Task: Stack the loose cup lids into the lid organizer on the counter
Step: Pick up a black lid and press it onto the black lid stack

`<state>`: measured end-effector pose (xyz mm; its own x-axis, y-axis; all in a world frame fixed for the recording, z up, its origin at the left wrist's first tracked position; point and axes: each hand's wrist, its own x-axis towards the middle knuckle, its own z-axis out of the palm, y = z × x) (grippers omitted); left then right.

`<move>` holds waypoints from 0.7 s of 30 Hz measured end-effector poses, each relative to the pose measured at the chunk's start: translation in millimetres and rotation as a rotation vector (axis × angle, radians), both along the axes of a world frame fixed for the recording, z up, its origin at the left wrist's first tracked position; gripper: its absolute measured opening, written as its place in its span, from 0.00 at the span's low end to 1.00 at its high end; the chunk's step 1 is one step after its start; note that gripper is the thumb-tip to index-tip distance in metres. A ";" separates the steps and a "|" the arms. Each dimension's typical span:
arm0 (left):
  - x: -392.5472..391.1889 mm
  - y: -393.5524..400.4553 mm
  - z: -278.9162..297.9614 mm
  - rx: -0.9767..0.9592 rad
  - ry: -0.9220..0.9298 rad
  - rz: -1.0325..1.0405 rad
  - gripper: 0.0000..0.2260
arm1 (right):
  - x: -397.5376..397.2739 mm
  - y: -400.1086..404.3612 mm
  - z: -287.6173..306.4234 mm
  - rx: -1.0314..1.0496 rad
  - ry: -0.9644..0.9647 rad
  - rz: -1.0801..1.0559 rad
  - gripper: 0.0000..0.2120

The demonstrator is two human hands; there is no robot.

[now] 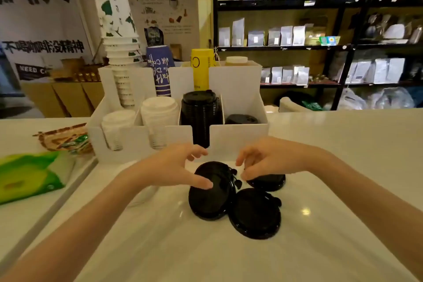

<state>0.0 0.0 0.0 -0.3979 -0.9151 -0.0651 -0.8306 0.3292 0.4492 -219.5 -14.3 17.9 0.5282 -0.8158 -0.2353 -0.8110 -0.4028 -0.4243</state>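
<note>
Loose black cup lids lie on the white counter in front of the white lid organizer (238, 130). My left hand (174, 167) rests its thumb on a tilted small stack of black lids (210, 199), fingers spread. My right hand (263, 158) curls its fingers over another black lid (270, 182) at the back right; whether it grips it is unclear. A single black lid (255, 213) lies flat nearest me, untouched. In the organizer, a tall black lid stack (201, 112) fills one slot, a low black lid (241, 119) sits in the right slot, and white lids (160, 110) fill the left slots.
Behind the lids, the organizer holds stacked paper cups (119, 52), a purple cup stack (160, 68) and a yellow canister (202, 66). A green wipes pack (29, 176) and a snack packet (66, 139) lie at the left. Dark shelves with bags stand beyond the counter.
</note>
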 end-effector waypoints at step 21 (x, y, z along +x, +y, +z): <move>-4.8 15.7 -41.0 -0.236 0.093 -0.003 0.42 | 10.7 -2.6 -35.6 -0.063 -0.157 -0.010 0.21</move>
<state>-4.8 15.7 -41.0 -0.3948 -0.8995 0.1870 -0.7884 0.4362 0.4337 -208.8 -16.9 -17.7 0.5465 -0.8317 -0.0985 -0.7405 -0.4249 -0.5206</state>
